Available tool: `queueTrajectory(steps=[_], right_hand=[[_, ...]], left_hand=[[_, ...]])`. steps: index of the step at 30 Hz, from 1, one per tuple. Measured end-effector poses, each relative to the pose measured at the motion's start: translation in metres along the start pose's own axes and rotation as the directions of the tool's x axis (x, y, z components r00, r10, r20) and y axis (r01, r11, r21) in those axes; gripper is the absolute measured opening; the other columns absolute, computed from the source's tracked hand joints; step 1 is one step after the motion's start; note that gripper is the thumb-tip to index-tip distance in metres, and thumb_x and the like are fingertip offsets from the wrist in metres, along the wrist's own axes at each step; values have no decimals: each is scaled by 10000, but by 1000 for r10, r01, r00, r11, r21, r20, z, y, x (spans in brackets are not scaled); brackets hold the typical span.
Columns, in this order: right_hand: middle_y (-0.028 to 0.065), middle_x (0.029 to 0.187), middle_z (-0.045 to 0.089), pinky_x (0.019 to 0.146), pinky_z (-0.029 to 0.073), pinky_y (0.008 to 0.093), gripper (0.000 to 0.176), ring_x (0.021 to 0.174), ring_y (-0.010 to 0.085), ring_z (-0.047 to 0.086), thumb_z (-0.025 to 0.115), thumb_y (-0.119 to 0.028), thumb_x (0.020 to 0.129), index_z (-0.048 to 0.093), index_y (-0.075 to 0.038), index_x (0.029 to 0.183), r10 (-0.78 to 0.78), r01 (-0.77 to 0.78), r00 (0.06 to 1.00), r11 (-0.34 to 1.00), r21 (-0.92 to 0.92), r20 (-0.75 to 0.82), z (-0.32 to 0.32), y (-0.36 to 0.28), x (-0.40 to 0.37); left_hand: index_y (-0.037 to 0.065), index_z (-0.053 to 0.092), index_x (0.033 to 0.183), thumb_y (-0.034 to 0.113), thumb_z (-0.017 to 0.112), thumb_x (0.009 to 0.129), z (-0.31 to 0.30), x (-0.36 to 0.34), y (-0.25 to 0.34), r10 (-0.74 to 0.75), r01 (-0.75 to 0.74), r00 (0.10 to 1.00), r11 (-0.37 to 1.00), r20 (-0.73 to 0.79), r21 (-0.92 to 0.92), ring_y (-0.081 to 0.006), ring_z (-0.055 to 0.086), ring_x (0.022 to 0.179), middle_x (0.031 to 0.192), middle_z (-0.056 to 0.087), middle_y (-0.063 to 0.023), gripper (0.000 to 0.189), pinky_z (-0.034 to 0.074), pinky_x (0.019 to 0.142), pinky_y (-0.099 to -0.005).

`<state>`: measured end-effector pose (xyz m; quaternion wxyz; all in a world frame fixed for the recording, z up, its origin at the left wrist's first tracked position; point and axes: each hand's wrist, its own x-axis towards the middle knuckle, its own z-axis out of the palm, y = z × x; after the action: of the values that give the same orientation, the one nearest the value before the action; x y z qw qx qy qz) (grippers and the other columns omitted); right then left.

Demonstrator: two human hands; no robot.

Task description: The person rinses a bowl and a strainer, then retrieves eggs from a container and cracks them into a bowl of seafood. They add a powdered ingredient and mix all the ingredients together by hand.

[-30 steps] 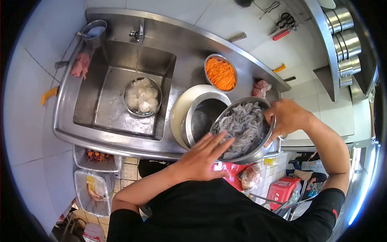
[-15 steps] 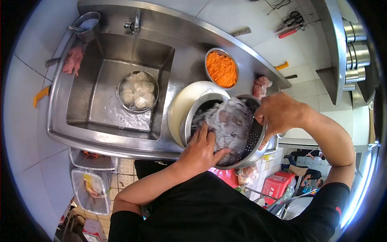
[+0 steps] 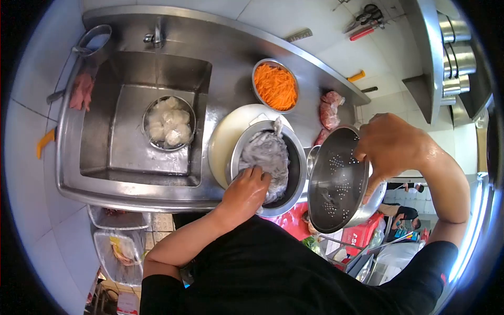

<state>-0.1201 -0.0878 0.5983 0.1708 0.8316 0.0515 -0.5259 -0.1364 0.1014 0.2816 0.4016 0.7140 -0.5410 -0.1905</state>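
A pile of wet, grey-white food strips (image 3: 268,157), perhaps squid, lies in a round steel pot (image 3: 299,181) on the counter. My left hand (image 3: 247,188) reaches over the pot's near edge, its fingers curled into the left side of the pile. Their tips are partly hidden in it. In my right hand (image 3: 395,144) is a steel colander (image 3: 336,184), gripped by its far right rim and tilted so its perforated inside shows. Only a small grey scrap (image 3: 328,199) clings inside it. The colander is held to the right of the pot, past the counter.
A round white board (image 3: 220,142) lies under the pot. Behind stand a bowl of shredded carrot (image 3: 275,86) and bagged pink meat (image 3: 331,110). The sink (image 3: 123,121) holds a bowl of pale round pieces (image 3: 169,122). Lined bins (image 3: 118,254) stand below. A person (image 3: 407,212) is far right.
The grey strips have gone from the colander into the pot. My right hand has drawn the colander to the right, away from the pot. My left hand has shifted slightly left and curled.
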Motion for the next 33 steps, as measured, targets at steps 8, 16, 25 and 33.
queueTrajectory(steps=[8,16,25,33], right_hand=[[114,836,687,793,527,427,568,863,348,663,902,-555,539,775,-106,863,162,-122,946,980,156,-280,36,-3,-59],[107,894,617,732,520,456,518,836,363,651,940,-407,520,738,-111,894,381,-187,805,890,416,-455,127,-13,-85],[130,895,632,712,499,438,615,847,386,649,945,-485,478,654,-68,823,611,1,475,719,695,-633,248,-15,-101],[243,1407,579,801,548,436,468,960,399,669,951,-256,543,642,-50,828,738,144,220,622,770,-638,328,-10,-64]], left_hand=[[69,720,1082,262,700,907,-35,-4,-18,388,-355,912,909,135,-219,-321,632,1057,1125,669,-113,261,481,940,-436],[87,707,1137,199,780,825,-16,10,-34,280,-252,854,960,439,-122,-317,594,1117,1090,646,-110,339,490,943,-441],[33,660,1251,131,715,888,0,138,-38,103,-83,981,988,-166,127,-400,572,1253,1334,627,-215,381,467,1058,-465],[18,716,1129,70,678,876,2,121,-7,39,-102,968,964,247,244,-372,640,1183,1224,698,-189,262,507,1028,-420]])
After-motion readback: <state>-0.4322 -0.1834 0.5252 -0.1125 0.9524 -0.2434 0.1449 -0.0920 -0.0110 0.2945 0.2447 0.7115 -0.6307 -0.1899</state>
